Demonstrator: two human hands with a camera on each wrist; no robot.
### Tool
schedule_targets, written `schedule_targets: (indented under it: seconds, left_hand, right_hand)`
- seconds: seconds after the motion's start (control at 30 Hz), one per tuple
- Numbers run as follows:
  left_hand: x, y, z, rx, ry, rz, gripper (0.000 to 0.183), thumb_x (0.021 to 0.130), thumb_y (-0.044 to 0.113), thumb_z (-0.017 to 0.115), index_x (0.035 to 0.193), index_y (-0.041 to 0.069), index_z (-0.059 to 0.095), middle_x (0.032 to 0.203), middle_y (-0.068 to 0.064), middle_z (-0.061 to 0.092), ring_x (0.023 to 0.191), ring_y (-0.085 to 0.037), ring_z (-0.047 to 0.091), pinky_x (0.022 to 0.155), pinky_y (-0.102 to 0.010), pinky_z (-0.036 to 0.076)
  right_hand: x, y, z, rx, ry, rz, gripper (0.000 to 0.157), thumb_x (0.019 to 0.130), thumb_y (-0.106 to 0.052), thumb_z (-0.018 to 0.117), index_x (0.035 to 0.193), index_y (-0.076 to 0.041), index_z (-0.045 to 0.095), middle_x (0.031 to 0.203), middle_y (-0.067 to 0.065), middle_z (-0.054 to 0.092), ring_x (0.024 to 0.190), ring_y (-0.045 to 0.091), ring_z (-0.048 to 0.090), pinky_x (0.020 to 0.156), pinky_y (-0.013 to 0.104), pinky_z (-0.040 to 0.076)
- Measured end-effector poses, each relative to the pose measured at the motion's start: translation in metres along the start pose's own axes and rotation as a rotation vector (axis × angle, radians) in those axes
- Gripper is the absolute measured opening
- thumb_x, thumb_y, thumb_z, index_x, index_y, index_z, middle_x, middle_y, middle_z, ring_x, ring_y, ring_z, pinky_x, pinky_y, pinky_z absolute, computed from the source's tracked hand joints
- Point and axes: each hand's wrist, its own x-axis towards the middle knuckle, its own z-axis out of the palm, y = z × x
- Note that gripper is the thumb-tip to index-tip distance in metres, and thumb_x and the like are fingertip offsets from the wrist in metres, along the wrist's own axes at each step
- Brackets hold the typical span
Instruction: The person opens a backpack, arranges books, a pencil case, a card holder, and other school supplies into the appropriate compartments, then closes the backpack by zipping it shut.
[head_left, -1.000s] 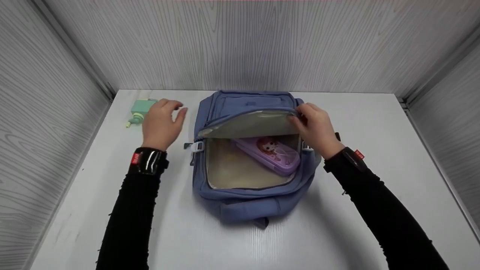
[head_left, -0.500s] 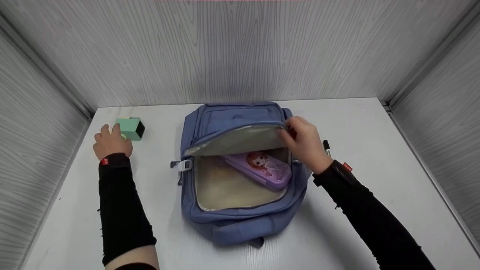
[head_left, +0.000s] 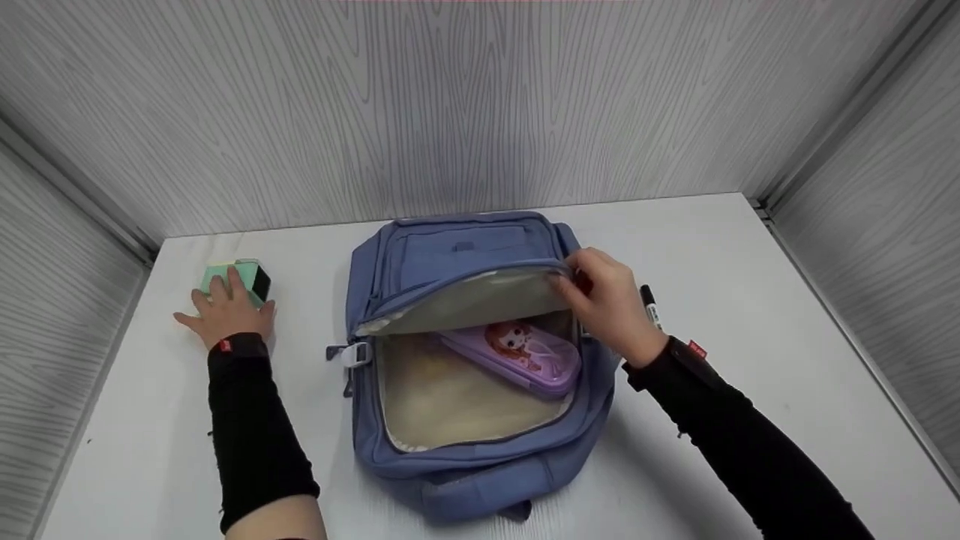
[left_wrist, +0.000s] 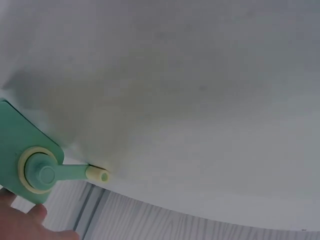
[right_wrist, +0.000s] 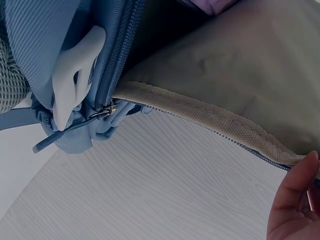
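On the left of the table, my left hand (head_left: 231, 319) reaches over a green pencil sharpener (left_wrist: 15, 145) with a hand crank. Its fingers are spread and lie on the sharpener's body. In the left wrist view, fingertips touch the edge, and the crank points away from the hand. My right hand (head_left: 611, 300) pinches the zippered edge of the flap (head_left: 472, 304) of a blue backpack (head_left: 465, 244), holding it raised. Inside the open compartment lies a purple pencil case (head_left: 551, 367) with a cartoon girl on its lid, partly under the flap.
A black and white marker (head_left: 650, 306) lies on the white table (head_left: 757, 405), right of the backpack and beside my right wrist. Wood-grain panels (head_left: 465, 105) close off the back and both sides. A pale buckle (head_left: 356, 354) sticks out at the backpack's left side.
My left hand has moved left, from beside the backpack onto the sharpener, fingers spreading. The head view has shifted, bringing the marker into clearer view. My right hand still holds the flap up.
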Motion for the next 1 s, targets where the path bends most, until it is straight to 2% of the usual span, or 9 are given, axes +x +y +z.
schedule_targets:
  seconds: [0.13, 0.27, 0.33, 0.43, 0.6, 0.67, 0.77, 0.9, 1.0]
  left_hand:
    - [-0.009, 0.003, -0.002, -0.139, 0.04, -0.112, 0.064, 0.099, 0.034, 0.053, 0.151, 0.006, 0.028, 0.151, -0.034, 0.019, 0.142, -0.06, 0.021, 0.107, -0.083, 0.015]
    - [-0.016, 0.001, -0.003, -0.32, 0.027, -0.184, 0.056, 0.097, 0.027, 0.055, 0.146, 0.011, 0.036, 0.152, -0.034, 0.012, 0.138, -0.057, 0.03, 0.107, -0.075, 0.029]
    - [-0.017, -0.001, -0.004, -0.37, 0.002, -0.171, 0.059, 0.093, 0.025, 0.06, 0.145, 0.009, 0.037, 0.15, -0.036, 0.016, 0.134, -0.056, 0.036, 0.107, -0.069, 0.036]
    - [-0.016, -0.003, -0.009, -0.378, -0.033, -0.113, 0.073, 0.087, 0.024, 0.067, 0.148, 0.005, 0.032, 0.144, -0.038, 0.024, 0.13, -0.055, 0.04, 0.106, -0.064, 0.042]
    - [-0.026, 0.004, -0.023, -0.38, -0.022, -0.009, 0.089, 0.082, 0.026, 0.071, 0.15, -0.007, 0.022, 0.142, -0.038, 0.028, 0.126, -0.054, 0.043, 0.108, -0.062, 0.041]
    - [-0.041, 0.01, -0.033, -0.405, -0.022, 0.038, 0.089, 0.083, 0.026, 0.071, 0.149, -0.01, 0.024, 0.142, -0.038, 0.027, 0.126, -0.053, 0.042, 0.109, -0.062, 0.04]
    - [-0.072, 0.027, -0.047, -0.439, -0.056, 0.137, 0.09, 0.083, 0.026, 0.075, 0.149, -0.01, 0.025, 0.142, -0.036, 0.028, 0.126, -0.05, 0.043, 0.108, -0.064, 0.04]
    - [-0.123, 0.059, -0.062, -0.468, -0.126, 0.289, 0.09, 0.081, 0.024, 0.079, 0.15, -0.005, 0.03, 0.139, -0.032, 0.035, 0.123, -0.045, 0.047, 0.104, -0.062, 0.044]
    - [-0.156, 0.087, -0.063, -0.495, -0.175, 0.388, 0.086, 0.078, 0.022, 0.082, 0.148, -0.002, 0.037, 0.136, -0.026, 0.042, 0.119, -0.038, 0.051, 0.101, -0.056, 0.047]
  right_hand:
    - [0.003, 0.0, 0.001, -0.001, -0.015, -0.001, 0.011, 0.09, -0.003, 0.069, 0.087, 0.001, 0.058, 0.074, 0.011, 0.053, 0.068, 0.013, 0.046, 0.059, 0.024, 0.036]
    - [0.004, 0.004, 0.003, 0.001, -0.034, 0.008, 0.012, 0.09, -0.003, 0.069, 0.087, 0.002, 0.059, 0.075, 0.012, 0.054, 0.068, 0.013, 0.047, 0.059, 0.024, 0.037]
    - [0.005, 0.006, 0.003, 0.003, -0.035, 0.015, 0.012, 0.089, -0.003, 0.069, 0.087, 0.002, 0.059, 0.076, 0.013, 0.055, 0.069, 0.013, 0.047, 0.06, 0.024, 0.037]
    - [0.008, 0.01, 0.004, 0.001, -0.029, 0.024, 0.012, 0.089, -0.004, 0.07, 0.087, 0.003, 0.059, 0.076, 0.013, 0.055, 0.069, 0.013, 0.048, 0.06, 0.024, 0.038]
    - [0.017, 0.019, 0.005, 0.001, -0.016, 0.014, 0.012, 0.09, -0.003, 0.069, 0.087, 0.003, 0.059, 0.076, 0.014, 0.055, 0.068, 0.013, 0.047, 0.06, 0.023, 0.037]
    - [0.021, 0.022, 0.006, 0.0, -0.017, 0.011, 0.012, 0.09, -0.003, 0.069, 0.087, 0.003, 0.059, 0.077, 0.015, 0.056, 0.069, 0.014, 0.048, 0.06, 0.023, 0.037]
    - [0.025, 0.026, 0.006, -0.011, -0.015, 0.022, 0.012, 0.09, -0.004, 0.069, 0.087, 0.003, 0.06, 0.078, 0.015, 0.057, 0.069, 0.014, 0.048, 0.06, 0.024, 0.037]
    - [0.028, 0.029, 0.005, -0.023, -0.001, 0.043, 0.013, 0.091, -0.005, 0.069, 0.088, 0.004, 0.06, 0.078, 0.016, 0.058, 0.069, 0.015, 0.05, 0.06, 0.024, 0.039]
    - [0.03, 0.031, 0.005, -0.03, 0.016, 0.046, 0.011, 0.091, -0.004, 0.068, 0.088, 0.004, 0.06, 0.078, 0.016, 0.058, 0.068, 0.017, 0.05, 0.06, 0.025, 0.039]
